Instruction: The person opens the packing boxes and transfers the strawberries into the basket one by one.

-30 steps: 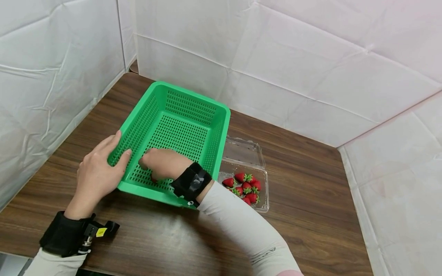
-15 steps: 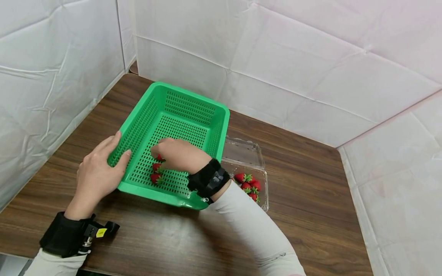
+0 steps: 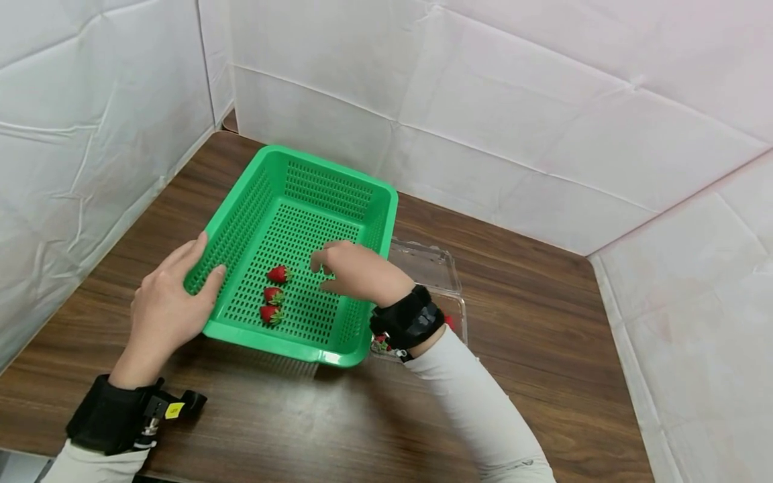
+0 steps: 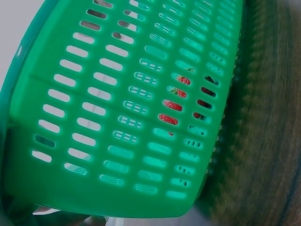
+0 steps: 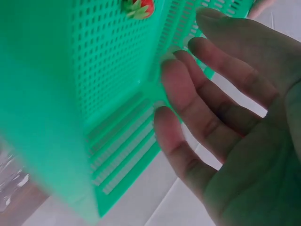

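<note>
A green perforated plastic basket (image 3: 329,162) stands on the table, with three red strawberries (image 3: 278,274) in a row on its floor. My left hand (image 3: 172,295) grips the basket's left rim, thumb over the inner side and fingers along the outside. Over the right part of the basket hovers my right hand (image 3: 365,272), its fingers loosely bent and holding nothing. The right wrist view shows that hand (image 5: 221,117) with fingers apart, and one strawberry (image 5: 143,7) beyond it. Through the slots in the left wrist view, red fruit (image 4: 172,105) shows inside the basket wall (image 4: 28,94).
Right of the basket lies a clear plastic clamshell box (image 3: 425,263), lid flipped back. Strawberries (image 3: 448,321) in it are mostly hidden by the right wrist. White sheeting (image 3: 483,154) walls in the brown wooden table (image 3: 531,335) at the back and sides.
My right hand has let go of a strawberry on the basket floor and drawn back to the right, uncovering all three there. The left hand keeps its grip on the rim.
</note>
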### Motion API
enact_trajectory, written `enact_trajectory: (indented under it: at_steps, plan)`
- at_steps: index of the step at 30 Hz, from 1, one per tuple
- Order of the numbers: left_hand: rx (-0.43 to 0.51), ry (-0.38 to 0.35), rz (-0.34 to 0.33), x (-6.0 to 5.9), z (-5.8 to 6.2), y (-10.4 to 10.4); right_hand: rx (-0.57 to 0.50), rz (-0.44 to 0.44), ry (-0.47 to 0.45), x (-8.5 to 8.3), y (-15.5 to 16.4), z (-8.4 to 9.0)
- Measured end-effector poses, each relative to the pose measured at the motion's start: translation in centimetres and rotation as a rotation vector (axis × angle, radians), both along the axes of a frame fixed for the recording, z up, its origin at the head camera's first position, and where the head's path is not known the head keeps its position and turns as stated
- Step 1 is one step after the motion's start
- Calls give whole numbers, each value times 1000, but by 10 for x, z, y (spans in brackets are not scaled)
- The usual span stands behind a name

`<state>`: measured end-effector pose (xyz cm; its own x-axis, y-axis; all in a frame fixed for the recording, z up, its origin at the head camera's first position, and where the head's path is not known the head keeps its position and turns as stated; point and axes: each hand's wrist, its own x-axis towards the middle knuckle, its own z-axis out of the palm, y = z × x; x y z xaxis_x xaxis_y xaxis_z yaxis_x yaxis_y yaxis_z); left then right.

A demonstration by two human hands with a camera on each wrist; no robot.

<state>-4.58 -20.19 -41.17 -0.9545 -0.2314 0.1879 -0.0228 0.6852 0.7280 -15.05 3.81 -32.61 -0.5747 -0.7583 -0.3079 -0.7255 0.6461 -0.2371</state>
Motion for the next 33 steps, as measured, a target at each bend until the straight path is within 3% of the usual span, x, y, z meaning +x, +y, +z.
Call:
enact_trajectory:
  at_steps: [11, 19, 33]
  plan:
    - [7, -14, -1, 0, -1, -1, -172, -140, -16, -7, 47, -3]
    - [16, -22, -1, 0, -1, -1, -202, -129, 41, -6, 68, -6]
    - [4, -25, 4, -1, -1, 1, -192, -173, 33, -5, 93, -9]
